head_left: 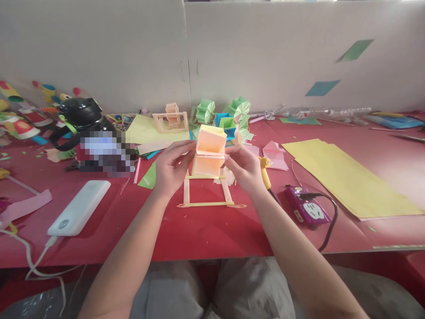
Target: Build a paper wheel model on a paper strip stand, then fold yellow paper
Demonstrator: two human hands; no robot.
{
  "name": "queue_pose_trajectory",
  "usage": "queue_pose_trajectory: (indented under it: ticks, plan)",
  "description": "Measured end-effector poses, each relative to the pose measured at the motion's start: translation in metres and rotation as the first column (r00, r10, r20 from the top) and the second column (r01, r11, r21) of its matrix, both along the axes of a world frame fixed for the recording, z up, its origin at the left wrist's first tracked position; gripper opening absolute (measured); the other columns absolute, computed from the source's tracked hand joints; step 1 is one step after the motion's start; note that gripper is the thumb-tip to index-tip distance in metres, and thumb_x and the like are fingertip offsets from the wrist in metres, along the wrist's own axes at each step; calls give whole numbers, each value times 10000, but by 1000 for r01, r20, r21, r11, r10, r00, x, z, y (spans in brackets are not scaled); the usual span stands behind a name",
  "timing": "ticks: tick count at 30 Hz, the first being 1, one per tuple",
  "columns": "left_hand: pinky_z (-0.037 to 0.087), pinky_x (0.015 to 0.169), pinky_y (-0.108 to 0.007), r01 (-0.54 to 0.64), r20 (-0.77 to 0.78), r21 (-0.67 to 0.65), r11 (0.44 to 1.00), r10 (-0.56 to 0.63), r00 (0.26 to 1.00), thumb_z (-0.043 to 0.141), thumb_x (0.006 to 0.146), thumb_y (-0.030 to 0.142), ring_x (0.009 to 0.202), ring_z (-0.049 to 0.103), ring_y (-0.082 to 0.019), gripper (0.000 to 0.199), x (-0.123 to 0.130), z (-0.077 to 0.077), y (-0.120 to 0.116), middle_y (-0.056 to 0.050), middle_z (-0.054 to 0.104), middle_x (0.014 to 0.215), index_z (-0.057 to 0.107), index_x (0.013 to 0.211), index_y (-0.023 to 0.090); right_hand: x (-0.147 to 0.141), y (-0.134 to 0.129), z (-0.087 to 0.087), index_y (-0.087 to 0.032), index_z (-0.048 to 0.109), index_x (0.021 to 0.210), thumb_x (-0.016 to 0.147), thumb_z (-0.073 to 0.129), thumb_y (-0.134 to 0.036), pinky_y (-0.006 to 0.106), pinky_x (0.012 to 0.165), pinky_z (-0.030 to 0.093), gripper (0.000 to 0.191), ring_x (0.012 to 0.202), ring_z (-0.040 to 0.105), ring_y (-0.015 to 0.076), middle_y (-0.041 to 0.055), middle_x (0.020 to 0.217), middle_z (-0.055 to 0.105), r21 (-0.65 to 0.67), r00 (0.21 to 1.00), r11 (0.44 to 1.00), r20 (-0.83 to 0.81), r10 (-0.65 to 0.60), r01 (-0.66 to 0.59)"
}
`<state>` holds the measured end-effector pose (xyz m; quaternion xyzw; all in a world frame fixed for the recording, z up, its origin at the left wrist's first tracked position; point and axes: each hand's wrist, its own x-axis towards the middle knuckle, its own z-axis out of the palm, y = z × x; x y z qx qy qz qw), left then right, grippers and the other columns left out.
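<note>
A folded paper piece (211, 148), pale orange with a yellow top edge, is held up over the middle of the table. My left hand (174, 166) pinches its left side, and my right hand (244, 166) pinches its right side. Just below and behind the piece lies a frame of rolled paper sticks (207, 204), pale with yellow bars. The piece hides part of the frame's far end. Behind my hands stand a small peach wheel in a frame (171, 122), green folded paper wheels (239, 108) and blue and green folded paper (227, 122).
Left are a white power bank (79, 208) with a cable and a black pitcher (81, 113). To the right lie a yellow hot-glue gun (265, 173), a purple power socket (307, 208) with a black cord, and yellow paper sheets (348, 177). A grey partition (133, 53) rises behind.
</note>
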<state>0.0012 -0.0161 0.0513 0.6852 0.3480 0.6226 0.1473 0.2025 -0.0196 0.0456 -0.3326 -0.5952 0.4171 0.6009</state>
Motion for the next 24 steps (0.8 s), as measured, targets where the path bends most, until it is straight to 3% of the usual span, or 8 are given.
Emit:
queue_pose_trajectory:
  ticks: [4, 7, 10, 18, 24]
  plan:
    - [614, 794, -299, -25, 31, -7, 1000, 25, 999, 718, 880, 363, 987, 709, -201, 183, 0, 1, 0, -71, 750, 1025, 794, 988, 238, 2, 3, -5, -250, 664, 970, 835, 752, -426, 319, 730, 581, 239, 770, 668, 152, 5, 837, 673, 12, 1000, 1000, -8, 25, -25]
    - [607, 782, -286, 46, 52, -28, 999, -44, 998, 746, 855, 340, 1011, 699, -200, 183, -3, 1, 1, -73, 737, 1050, 793, 1004, 245, 3, 5, -7, -255, 678, 1005, 850, 741, -403, 318, 757, 582, 224, 799, 675, 152, 10, 881, 684, 19, 1000, 1000, -15, 24, -24]
    - [604, 762, -280, 104, 67, -72, 992, -100, 993, 759, 840, 329, 1007, 696, -204, 200, -7, 1, 3, -87, 731, 1068, 789, 1016, 239, 3, 5, -7, -256, 684, 1019, 853, 743, -394, 315, 739, 587, 224, 775, 677, 153, 6, 836, 686, 28, 1000, 1000, -12, 5, -5]
    - [602, 686, -269, 84, 111, -151, 985, -68, 991, 772, 816, 355, 762, 697, -160, 173, -10, 5, 2, -45, 742, 862, 788, 891, 200, -1, -1, -5, -251, 708, 967, 876, 708, -400, 325, 708, 605, 173, 721, 692, 155, 11, 818, 710, 145, 985, 979, 72, -157, 146]
    - [608, 683, -289, 173, 127, -244, 954, -145, 981, 814, 770, 410, 754, 711, -182, 288, -14, 4, 2, -46, 736, 817, 787, 965, 200, 0, -2, 0, -230, 701, 899, 871, 714, -449, 299, 628, 589, 222, 616, 643, 130, 2, 718, 684, 66, 993, 992, 36, -113, 111]
